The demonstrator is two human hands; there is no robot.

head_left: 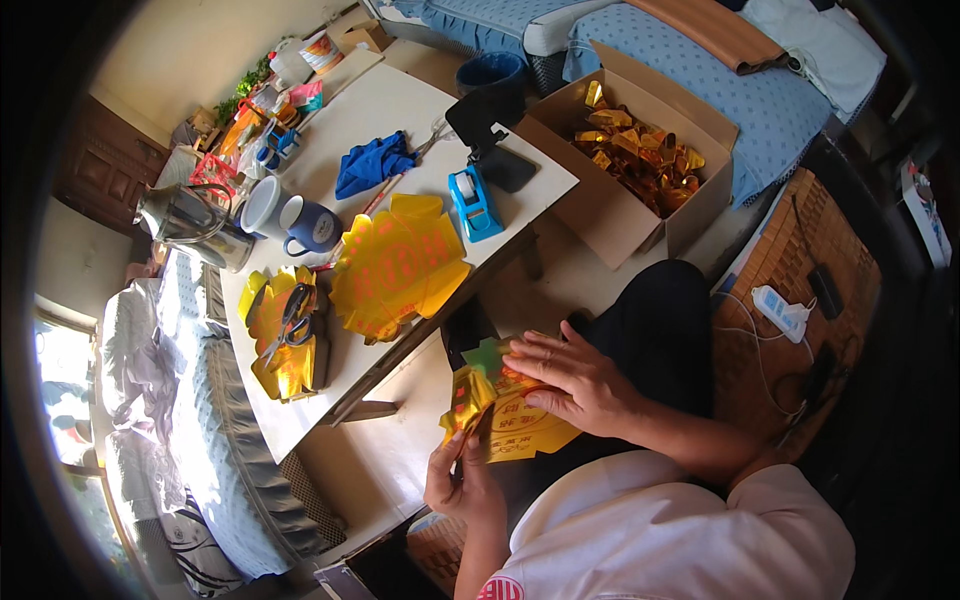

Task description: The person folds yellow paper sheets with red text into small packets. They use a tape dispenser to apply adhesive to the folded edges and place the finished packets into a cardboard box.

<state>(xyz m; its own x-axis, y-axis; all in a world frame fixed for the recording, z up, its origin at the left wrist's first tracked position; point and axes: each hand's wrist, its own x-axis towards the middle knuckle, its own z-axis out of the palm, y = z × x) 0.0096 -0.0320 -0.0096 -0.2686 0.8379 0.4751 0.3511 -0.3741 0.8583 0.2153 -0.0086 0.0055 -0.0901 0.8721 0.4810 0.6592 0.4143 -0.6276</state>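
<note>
Over my lap lies a yellow-gold die-cut paper sheet (517, 431) printed with red characters. My left hand (466, 480) pinches the folded, shiny gold part (471, 401) at its left side between thumb and fingers. Flat across the sheet's upper right rests my right hand (577, 382), thumb apart from the fingers and visible on top. A green corner (486, 356) sticks out beyond its fingertips. On the table, a stack of similar gold sheets (401, 266) lies near the edge. Scissors (289, 322) with dark handles sit on more gold paper (281, 375) to the left.
A white table (360, 375) carries a blue tape dispenser (475, 202), a blue cloth (373, 165), a blue mug (311, 225) and a metal kettle (195, 225). An open cardboard box (551, 176) holds many folded gold pieces (637, 150). A power strip (780, 313) lies at right.
</note>
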